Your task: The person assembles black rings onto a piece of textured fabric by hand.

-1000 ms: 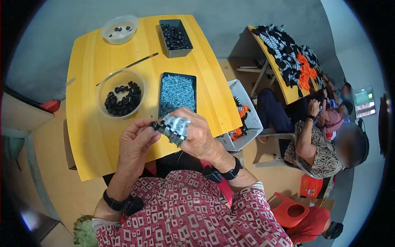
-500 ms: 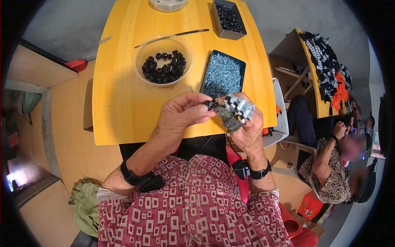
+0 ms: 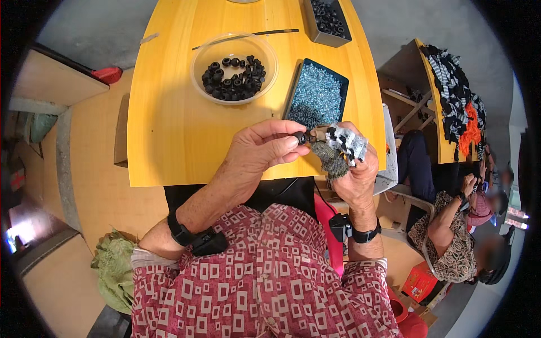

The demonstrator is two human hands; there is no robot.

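Between the thumb and fingers of my left hand (image 3: 248, 160) is a small black round part (image 3: 301, 137) with a hole in its face. My right hand (image 3: 355, 172) is closed close beside it, its fingertips meeting the black part's right side. A black-and-white cloth wrap (image 3: 347, 142) and a grey knitted cover (image 3: 329, 160) sit on its fingers. Whatever those fingertips pinch is too small and hidden to name. Just beyond the hands is a dark tray (image 3: 318, 63) full of small clear bluish pieces (image 3: 318, 93).
On the yellow table (image 3: 169, 146), a clear round tub (image 3: 273, 67) contains several black parts. A thin dark strip (image 3: 276, 31) lies behind it. A grey bin (image 3: 332, 38) of black parts stands far right. Another person (image 3: 442, 236) sits at the right, near a table piled with cloth strips (image 3: 451, 84).
The view has shifted slightly, so the table things appear further up and right. Both hands keep their hold, and the black part has turned a little.
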